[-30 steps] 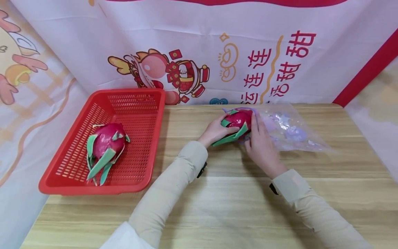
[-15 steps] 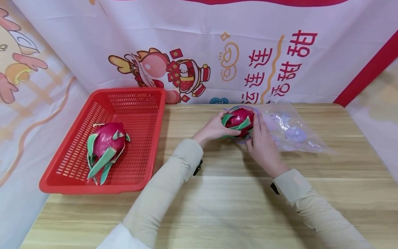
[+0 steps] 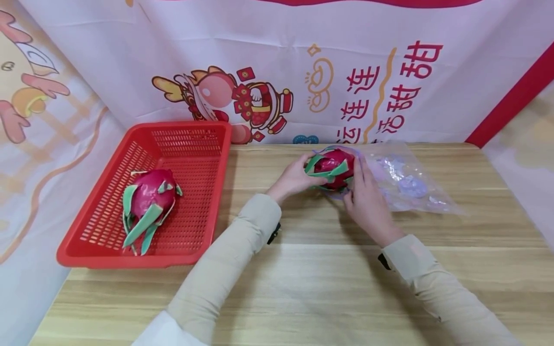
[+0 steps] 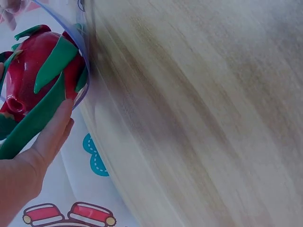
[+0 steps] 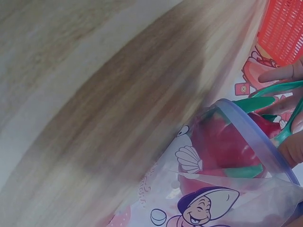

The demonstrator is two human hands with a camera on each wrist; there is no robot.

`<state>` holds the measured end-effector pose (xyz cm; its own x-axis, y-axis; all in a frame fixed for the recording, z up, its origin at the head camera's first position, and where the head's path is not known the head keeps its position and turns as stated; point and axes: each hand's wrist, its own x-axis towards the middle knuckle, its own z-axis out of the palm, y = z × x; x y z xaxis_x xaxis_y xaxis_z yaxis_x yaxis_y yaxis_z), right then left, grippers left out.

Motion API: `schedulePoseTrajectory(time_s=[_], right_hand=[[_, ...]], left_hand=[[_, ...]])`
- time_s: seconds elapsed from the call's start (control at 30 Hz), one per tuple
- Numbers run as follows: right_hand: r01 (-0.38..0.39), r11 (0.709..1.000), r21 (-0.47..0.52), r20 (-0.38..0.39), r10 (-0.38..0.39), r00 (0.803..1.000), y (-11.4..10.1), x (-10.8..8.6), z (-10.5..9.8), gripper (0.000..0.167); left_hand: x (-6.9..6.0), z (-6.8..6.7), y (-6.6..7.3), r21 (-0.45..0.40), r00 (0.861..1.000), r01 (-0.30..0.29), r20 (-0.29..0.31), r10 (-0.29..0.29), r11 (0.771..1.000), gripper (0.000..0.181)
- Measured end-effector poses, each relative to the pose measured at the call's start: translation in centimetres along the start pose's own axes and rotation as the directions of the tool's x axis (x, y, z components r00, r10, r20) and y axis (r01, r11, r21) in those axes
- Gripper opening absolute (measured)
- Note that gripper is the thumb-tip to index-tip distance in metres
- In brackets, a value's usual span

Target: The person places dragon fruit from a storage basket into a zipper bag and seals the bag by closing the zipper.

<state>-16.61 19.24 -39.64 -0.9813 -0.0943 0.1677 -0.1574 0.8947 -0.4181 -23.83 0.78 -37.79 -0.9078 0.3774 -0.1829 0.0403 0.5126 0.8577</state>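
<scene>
A dark pink dragon fruit (image 3: 335, 166) with green leafy scales lies at the mouth of a clear printed zip bag (image 3: 413, 185). My left hand (image 3: 295, 180) holds the leafy end of the fruit between thumb and fingers. On the other side, my right hand (image 3: 368, 206) holds the bag's mouth edge, its fingers along the fruit. From the right wrist view, the purple zip rim (image 5: 258, 135) crosses the fruit, whose near part is inside the bag; the leaf tips stick out towards the left hand (image 5: 289, 73). The right thumb's hold is partly hidden.
A red plastic basket (image 3: 209, 211) stands at the left of the wooden table (image 3: 316, 288), with a second dragon fruit (image 3: 151, 194) lying in it. A printed white cloth (image 3: 268, 38) hangs along the table's back edge.
The dragon fruit has turned and shifted slightly right into the bag's mouth, its leaves lifting from their downward slant. My left hand has moved a little left along it. My right hand stays nearly still.
</scene>
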Motion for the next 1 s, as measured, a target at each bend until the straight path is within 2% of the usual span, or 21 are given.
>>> schedulePoseTrajectory(time_s=[0.37, 0.53, 1.0], right_hand=[[0.008, 1.000, 0.006, -0.012, -0.008, 1.000, 0.1, 0.1, 0.3, 0.087], [-0.003, 1.000, 0.010, -0.005, 0.003, 1.000, 0.0, 0.0, 0.2, 0.086], [-0.006, 1.000, -0.001, -0.001, 0.006, 1.000, 0.1, 0.0, -0.2, 0.087]], left_hand=[[0.0, 0.5, -0.3, 0.012, 0.996, -0.086, -0.034, 0.086, 0.996, 0.074], [0.1, 0.6, -0.4, 0.001, 0.994, -0.093, -0.055, 0.092, 0.996, 0.074], [0.4, 1.2, 0.0, 0.004, 0.995, -0.083, -0.064, 0.083, 0.997, 0.073]])
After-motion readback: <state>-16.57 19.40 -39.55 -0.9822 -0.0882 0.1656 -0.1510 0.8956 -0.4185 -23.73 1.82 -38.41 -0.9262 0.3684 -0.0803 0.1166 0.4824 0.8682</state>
